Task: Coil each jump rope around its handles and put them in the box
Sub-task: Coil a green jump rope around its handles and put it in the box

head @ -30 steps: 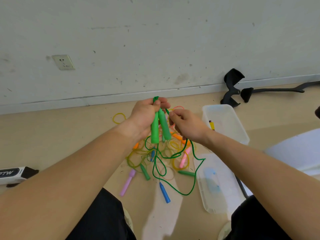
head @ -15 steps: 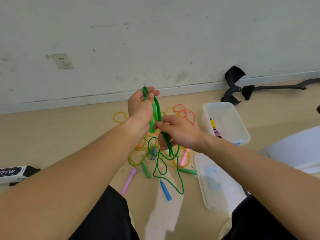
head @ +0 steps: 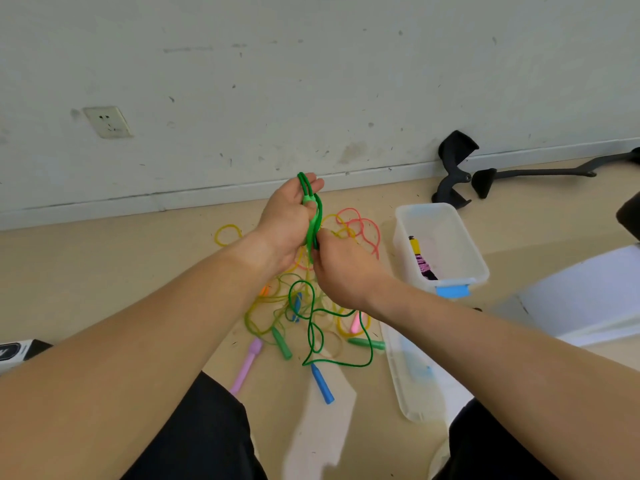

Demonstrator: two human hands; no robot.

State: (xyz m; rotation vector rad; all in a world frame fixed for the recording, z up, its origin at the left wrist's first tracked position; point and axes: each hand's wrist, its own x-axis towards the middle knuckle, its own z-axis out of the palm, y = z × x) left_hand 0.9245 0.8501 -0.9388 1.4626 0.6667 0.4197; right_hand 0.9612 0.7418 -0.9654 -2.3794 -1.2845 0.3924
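Head view, left hand (head: 289,223): raised over the floor and nearer the wall than the other hand; its fingers are curled round the green handles (head: 312,225), fingertips showing above them.
Green handles: the pair lie side by side in that palm, long axis close to upright, top end tipped towards the wall; turns of cord loop over the top end.
Right hand (head: 343,271): just below and right of the handles, touching their lower end, back of the hand towards the camera. Its fingers are hidden, but they seem to pinch the green cord (head: 346,364) where it leaves the handles.
Green cord: the slack drops from the right hand in loose loops onto the floor, across the pile of other ropes (head: 273,306).
Coming move, as I judge it: the right hand carries cord up along the handles' length and over the top, so the slack must feed from below.
Box (head: 474,265): on the floor well right of both hands, open, one coiled rope inside; the right hand is nearer it.
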